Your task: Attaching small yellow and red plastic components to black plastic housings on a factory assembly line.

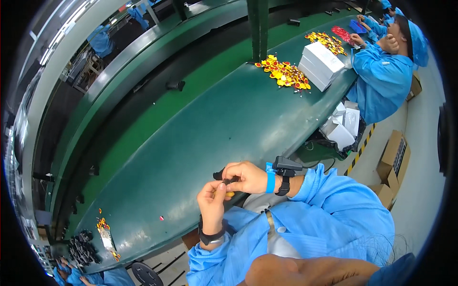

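While pinched between both hands just off the near edge of the green workbench [210,124], held a small yellow-and-black part [226,187]: left hand [212,202] closed beneath it, right hand [245,177] curled shut over its top. Judged mid-assembly; finish not discernible. Left on the workbench: yellow-and-red pieces [285,74] far across, beside white boxes [320,64]; black parts [82,248] at its left end.

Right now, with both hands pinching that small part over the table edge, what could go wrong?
1. The small orange and black part is held by the left hand and right hand off the green table; if the grip slips, it probably falls into the lap.
2. Fingers cover the part, so alignment is hard to check.
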Demonstrator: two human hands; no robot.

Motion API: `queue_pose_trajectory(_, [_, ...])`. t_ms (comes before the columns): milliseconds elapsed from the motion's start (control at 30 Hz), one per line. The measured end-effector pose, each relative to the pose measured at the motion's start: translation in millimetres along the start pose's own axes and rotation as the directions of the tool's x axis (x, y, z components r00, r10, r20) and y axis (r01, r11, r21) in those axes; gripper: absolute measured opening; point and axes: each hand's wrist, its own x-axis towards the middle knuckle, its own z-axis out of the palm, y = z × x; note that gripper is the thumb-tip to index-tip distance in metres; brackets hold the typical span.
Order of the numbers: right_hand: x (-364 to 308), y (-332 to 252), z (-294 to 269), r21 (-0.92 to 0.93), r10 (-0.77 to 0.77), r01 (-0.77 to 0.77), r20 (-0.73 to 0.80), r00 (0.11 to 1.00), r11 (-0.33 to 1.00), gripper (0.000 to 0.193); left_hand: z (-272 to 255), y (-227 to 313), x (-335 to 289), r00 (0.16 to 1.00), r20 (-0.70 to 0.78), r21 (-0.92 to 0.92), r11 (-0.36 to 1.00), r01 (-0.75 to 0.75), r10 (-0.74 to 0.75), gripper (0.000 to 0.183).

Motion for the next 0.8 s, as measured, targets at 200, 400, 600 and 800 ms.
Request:
queue_pose_trajectory(200, [0, -8, -28, 0.156, -0.029, 0.037, -0.053, 0.998, 0.987, 0.053, -8, 37, 37, 0.989, 0.057, 0.192, 0.971, -0.144, 0.136, 0.008])
queue_pose_trajectory(400, [-1, 7, -143, -0.308, -0.103, -0.074, -0.520, 0.848, 0.948, 0.042, -66, 84, 164, 0.864, -0.097, 0.470, 0.788, -0.397, 0.493, 0.010])
queue_pose_trajectory(600, [-26, 27, -240, -0.536, -0.052, -0.575, -0.758, 0.650, 0.618, 0.037, -120, 75, 272, 0.827, -0.056, 0.821, 0.497, -0.280, 0.559, 0.037])
queue_pose_trajectory(800, [-14, 28, -271, -0.632, -0.157, -0.627, -0.750, 0.642, 0.455, 0.031, -133, 46, 312, 0.888, -0.019, 0.826, 0.508, -0.245, 0.459, 0.065])
